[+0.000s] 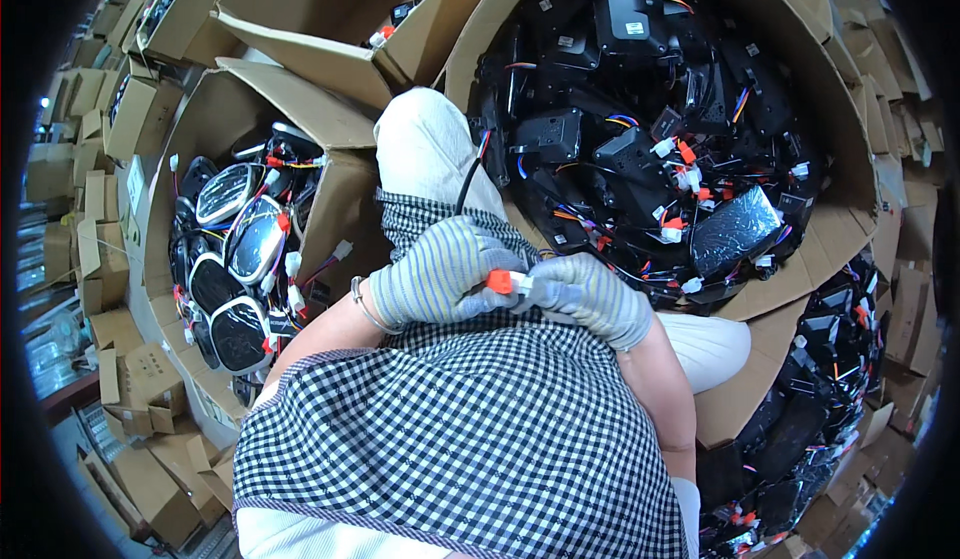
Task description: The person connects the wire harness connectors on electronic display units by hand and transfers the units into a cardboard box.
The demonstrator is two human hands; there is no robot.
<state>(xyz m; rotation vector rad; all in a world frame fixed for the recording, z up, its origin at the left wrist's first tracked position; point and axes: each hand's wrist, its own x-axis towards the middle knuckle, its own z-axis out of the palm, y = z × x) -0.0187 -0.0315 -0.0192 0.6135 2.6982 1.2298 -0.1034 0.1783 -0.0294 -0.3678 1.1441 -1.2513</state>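
Note:
My left hand [445, 271], in a grey-and-blue striped knit glove, is closed with its fingertips at a red plug connector [499, 281]. Directly beside it is a white plug connector [521, 284], pinched by my right hand [595, 299] in a matching glove. The two connectors meet end to end between my fingertips; whether they are locked together is too small to tell. A black cable [466, 187] rises behind my left hand toward the large carton, with coloured wires at its upper end. My fingers hide the rest of the wiring.
A large carton [850, 159] at the right holds black plastic units with coloured wires and connectors. The smaller carton [335, 209] at the left holds oval mirror-like parts [255, 239]. More black units [810, 409] lie at the lower right. A checkered apron [450, 429] covers my lap.

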